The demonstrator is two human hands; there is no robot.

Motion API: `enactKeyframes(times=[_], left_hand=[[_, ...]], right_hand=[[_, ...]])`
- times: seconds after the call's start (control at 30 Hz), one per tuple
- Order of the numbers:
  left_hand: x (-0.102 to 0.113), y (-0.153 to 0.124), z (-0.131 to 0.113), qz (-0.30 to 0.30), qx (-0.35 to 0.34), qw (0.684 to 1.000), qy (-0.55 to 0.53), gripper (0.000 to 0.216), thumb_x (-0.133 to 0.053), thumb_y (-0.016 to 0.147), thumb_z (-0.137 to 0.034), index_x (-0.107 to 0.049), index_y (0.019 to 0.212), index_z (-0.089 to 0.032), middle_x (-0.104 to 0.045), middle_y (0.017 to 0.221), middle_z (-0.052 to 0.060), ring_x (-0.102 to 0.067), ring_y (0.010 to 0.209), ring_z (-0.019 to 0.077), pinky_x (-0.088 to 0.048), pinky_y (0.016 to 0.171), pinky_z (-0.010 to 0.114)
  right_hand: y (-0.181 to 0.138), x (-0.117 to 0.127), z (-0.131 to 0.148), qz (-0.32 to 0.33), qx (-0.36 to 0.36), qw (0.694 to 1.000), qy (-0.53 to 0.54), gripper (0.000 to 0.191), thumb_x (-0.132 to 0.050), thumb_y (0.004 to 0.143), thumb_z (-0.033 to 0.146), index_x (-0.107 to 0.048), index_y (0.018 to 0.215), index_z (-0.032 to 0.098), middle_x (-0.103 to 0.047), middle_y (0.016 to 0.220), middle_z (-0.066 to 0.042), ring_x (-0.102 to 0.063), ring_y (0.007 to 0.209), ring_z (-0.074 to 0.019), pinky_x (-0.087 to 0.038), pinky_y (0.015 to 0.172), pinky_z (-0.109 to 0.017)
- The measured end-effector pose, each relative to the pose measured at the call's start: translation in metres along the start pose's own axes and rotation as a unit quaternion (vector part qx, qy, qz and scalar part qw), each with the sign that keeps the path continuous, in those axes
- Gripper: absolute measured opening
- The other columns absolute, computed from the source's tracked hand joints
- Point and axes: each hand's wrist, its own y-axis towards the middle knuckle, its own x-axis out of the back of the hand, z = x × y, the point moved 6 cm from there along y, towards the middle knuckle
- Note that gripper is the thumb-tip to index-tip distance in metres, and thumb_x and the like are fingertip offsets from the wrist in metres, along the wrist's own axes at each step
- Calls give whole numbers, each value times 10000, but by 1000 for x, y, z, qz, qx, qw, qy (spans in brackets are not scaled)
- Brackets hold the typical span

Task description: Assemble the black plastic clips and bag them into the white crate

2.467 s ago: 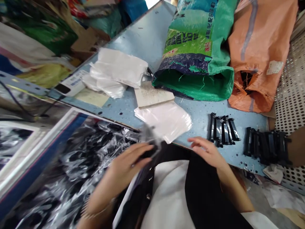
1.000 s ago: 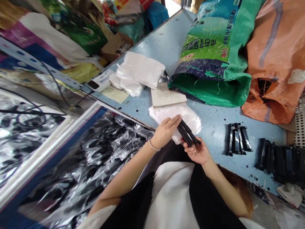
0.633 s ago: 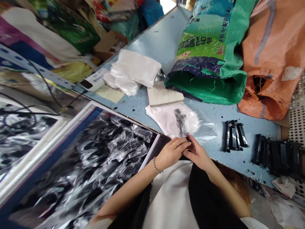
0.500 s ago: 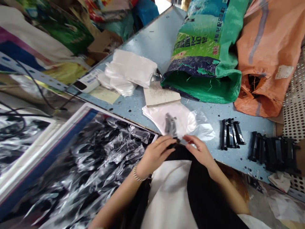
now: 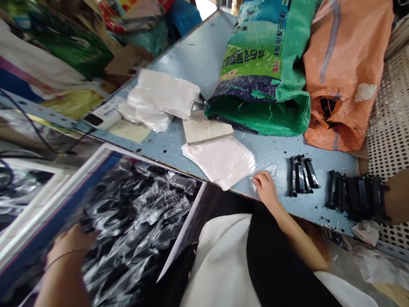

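My left hand [image 5: 72, 241] is over the left side of a box [image 5: 188, 219] full of black pieces in clear plastic bags [image 5: 140, 209]. Motion smears its fingers, so I cannot tell their grip or whether they hold anything. At the table's front edge, my right hand [image 5: 266, 189] is closed, its fingertips pinching a thin clear plastic bag [image 5: 273, 171] that lies on the tabletop. Just left of it lies a fanned stack of flat plastic bags [image 5: 220, 162], partly under a flat beige block [image 5: 207, 130].
Black plastic parts [image 5: 302, 175] lie right of my right hand, with a longer row [image 5: 356, 194] beyond. A green woven sack [image 5: 265, 106] and an orange one [image 5: 345, 81] occupy the table's back right. More plastic bags [image 5: 166, 94] are piled at back left. A perforated panel [image 5: 390, 111] borders the right.
My left hand has moved from the table edge down and left over the box. The dark piece above the bag stack is gone from there. My right hand has stayed by the clear bag.
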Motion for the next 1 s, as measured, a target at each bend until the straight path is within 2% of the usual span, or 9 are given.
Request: enactKeyframes(times=[0.07, 0.17, 0.27, 0.37, 0.6, 0.73, 0.83, 0.9, 1.0], left_hand=[[-17, -1, -30, -50, 25, 998, -25, 327, -603, 642, -546, -537, 662, -227, -626, 584, 88, -667, 586, 292, -540, 592, 424], [-55, -22, -146, -17, -87, 982, -166, 308, -591, 804, -504, -658, 817, -204, -709, 776, 85, -685, 700, 245, -573, 690, 400], [-84, -69, -294, 64, -280, 904, -317, 351, -678, 838, -520, -693, 972, -196, -723, 987, 106, -690, 948, 258, -585, 846, 406], [-103, -94, -379, 116, -310, 839, -431, 365, -685, 867, -502, -691, 1004, -164, -702, 1022, 133, -670, 977, 254, -580, 865, 414], [-150, -97, -401, 372, -63, 644, -665, 386, -720, 848, -516, -700, 948, -144, -723, 924, 91, -693, 855, 203, -572, 802, 359], [-150, -108, -412, 320, -92, 666, -667, 543, -884, 686, -412, -676, 1122, -162, -701, 1078, 94, -650, 863, 168, -550, 807, 318], [-152, -102, -413, 282, -87, 713, -635, 343, -847, 718, -385, -716, 938, -157, -680, 953, 62, -607, 807, 149, -521, 751, 284], [-154, -97, -412, 302, -49, 692, -654, 287, -802, 759, -424, -702, 810, -160, -649, 811, 37, -589, 759, 145, -510, 730, 283], [-154, -97, -412, 356, 24, 600, -716, 358, -782, 765, -501, -677, 817, -162, -655, 784, 37, -604, 729, 149, -519, 730, 301]], right_hand=[[9, -1, -5, -55, -80, 986, 137, 128, -727, 819, 342, -665, 782, 235, -627, 909, -45, -581, 930, -225, -493, 924, -400], [17, -17, -5, -93, -166, 945, 264, 249, -752, 757, 446, -659, 834, 229, -643, 833, -7, -580, 788, -181, -500, 767, -333], [22, -35, 7, -105, -193, 923, 317, 324, -740, 733, 499, -630, 884, 234, -643, 767, 22, -575, 680, -152, -484, 679, -303], [23, -37, 15, -122, -219, 886, 389, 309, -776, 694, 442, -615, 865, 241, -597, 686, 57, -572, 644, -139, -474, 652, -287], [15, -4, 13, -174, -218, 842, 461, 276, -843, 648, 332, -652, 818, 229, -667, 755, 33, -624, 714, -134, -531, 739, -286], [7, -12, 15, -178, -250, 820, 483, 315, -817, 700, 409, -681, 939, 255, -734, 909, 14, -678, 812, -163, -562, 789, -318], [8, -12, 28, -143, -208, 831, 496, 373, -674, 816, 547, -698, 1029, 242, -749, 1153, -53, -669, 1138, -223, -526, 1003, -384], [8, -10, 36, -101, -176, 846, 493, 436, -583, 864, 600, -694, 1084, 240, -726, 1248, -73, -626, 1243, -247, -508, 1040, -417], [6, -8, 39, -88, -178, 862, 467, 376, -646, 837, 514, -686, 1110, 259, -715, 1274, -56, -637, 1211, -249, -539, 975, -406]])
